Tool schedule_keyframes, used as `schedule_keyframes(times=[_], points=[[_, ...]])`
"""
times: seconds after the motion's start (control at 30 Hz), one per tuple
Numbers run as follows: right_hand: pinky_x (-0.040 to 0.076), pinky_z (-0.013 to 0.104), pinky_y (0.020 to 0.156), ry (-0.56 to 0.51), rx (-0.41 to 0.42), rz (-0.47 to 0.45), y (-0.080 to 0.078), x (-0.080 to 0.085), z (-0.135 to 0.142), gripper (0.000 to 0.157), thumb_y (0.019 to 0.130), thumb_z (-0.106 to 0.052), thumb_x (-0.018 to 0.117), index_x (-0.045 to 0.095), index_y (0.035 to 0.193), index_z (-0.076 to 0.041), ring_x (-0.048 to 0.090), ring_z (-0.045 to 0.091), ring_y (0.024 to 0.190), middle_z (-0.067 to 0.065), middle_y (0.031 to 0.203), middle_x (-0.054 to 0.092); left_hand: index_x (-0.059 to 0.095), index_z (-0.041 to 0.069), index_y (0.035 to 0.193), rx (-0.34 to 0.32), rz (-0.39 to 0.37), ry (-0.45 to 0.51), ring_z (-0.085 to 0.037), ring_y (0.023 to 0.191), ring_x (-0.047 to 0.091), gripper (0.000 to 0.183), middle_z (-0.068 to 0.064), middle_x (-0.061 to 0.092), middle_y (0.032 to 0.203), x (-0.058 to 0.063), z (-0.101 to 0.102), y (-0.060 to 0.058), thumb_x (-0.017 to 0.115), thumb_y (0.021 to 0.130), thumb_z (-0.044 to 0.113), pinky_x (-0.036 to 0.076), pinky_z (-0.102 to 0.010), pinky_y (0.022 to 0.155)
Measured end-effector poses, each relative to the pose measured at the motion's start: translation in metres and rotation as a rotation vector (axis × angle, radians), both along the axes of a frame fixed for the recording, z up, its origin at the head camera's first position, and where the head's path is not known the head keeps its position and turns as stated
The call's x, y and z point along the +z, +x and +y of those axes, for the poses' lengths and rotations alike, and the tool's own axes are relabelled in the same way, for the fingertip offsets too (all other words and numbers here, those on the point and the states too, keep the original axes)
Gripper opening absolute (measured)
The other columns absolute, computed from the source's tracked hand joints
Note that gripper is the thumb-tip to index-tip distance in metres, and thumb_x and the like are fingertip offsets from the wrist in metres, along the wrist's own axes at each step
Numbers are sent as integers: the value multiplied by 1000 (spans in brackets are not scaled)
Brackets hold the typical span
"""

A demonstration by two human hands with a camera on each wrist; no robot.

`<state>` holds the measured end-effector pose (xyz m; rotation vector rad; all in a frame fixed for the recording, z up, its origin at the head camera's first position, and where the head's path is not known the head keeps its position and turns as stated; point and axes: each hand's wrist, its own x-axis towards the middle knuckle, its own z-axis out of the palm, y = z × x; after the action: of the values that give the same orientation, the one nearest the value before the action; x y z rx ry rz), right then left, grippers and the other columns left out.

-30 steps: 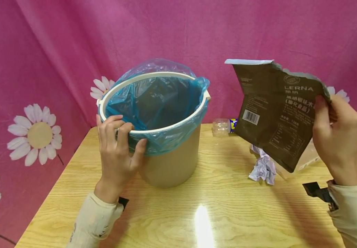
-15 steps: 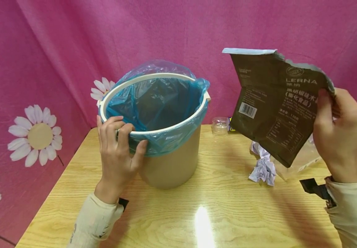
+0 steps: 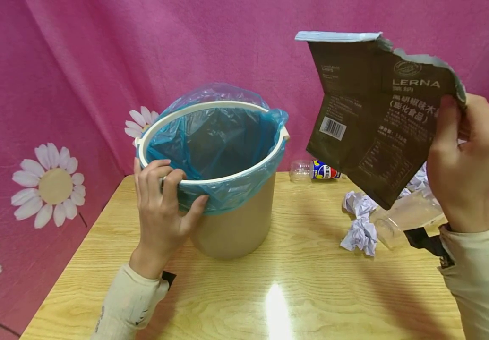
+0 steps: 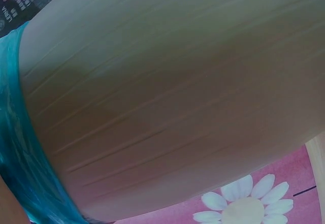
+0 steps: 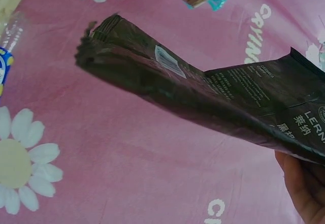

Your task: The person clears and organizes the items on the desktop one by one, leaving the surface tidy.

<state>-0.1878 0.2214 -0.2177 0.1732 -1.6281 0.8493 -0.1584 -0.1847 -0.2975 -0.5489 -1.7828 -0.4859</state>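
A trash bin [image 3: 237, 236] stands on the table, lined with a blue plastic bag [image 3: 231, 198] folded over its white rim. My left hand [image 3: 159, 212] grips the near left of that rim, fingers over the top and thumb on the outside. In the left wrist view the bin's ribbed wall [image 4: 167, 102] fills most of the picture. Up at the right, my right hand [image 3: 471, 160] pinches the torn upper corner of a dark brown snack bag [image 3: 367, 118], marked LERNA. The snack bag hangs in the air to the right of the bin, apart from it.
Crumpled paper [image 3: 361, 236] lies on the table [image 3: 312, 293] to the right of the bin, touching a clear plastic bottle [image 3: 410, 212]. Farther back lies another bottle [image 3: 322, 170] with a blue and yellow label. A pink flowered cloth [image 3: 99, 71] hangs behind and at the left.
My right hand has risen with the snack bag, uncovering more of the labelled bottle, the paper and the clear bottle. My left hand stays on the rim.
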Motion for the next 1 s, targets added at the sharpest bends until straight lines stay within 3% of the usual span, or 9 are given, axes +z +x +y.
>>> schedule_keyframes(times=[0.2,0.3,0.67,1.0], points=[[39,8,69,-62,35,34,0,12,-11,16,97,-22,61,77,96,-17,53,-7,69,-15,83,67,53,3,105,1,11,-5,-42,114,52,52,-20,54,101,0,0,-1,54,94,54,18,-70,111],[37,10,67,-86,50,48,0,15,-15,15,97,-20,61,76,95,-17,51,-5,68,-23,81,61,53,4,105,-2,9,-2,-42,114,52,52,-20,54,102,-2,1,-1,54,94,54,19,-70,111],[34,12,68,-111,58,81,0,30,-30,18,98,-19,60,76,97,-12,47,-3,68,-20,83,60,53,3,105,3,0,1,-43,114,51,51,-20,54,102,-3,1,1,55,94,52,18,-69,112],[35,12,67,-75,56,143,-8,46,-40,16,99,-21,59,75,98,-19,48,-3,67,-19,83,62,53,3,105,8,12,-7,-41,115,51,50,-20,54,102,-1,0,0,55,94,52,19,-70,111]])
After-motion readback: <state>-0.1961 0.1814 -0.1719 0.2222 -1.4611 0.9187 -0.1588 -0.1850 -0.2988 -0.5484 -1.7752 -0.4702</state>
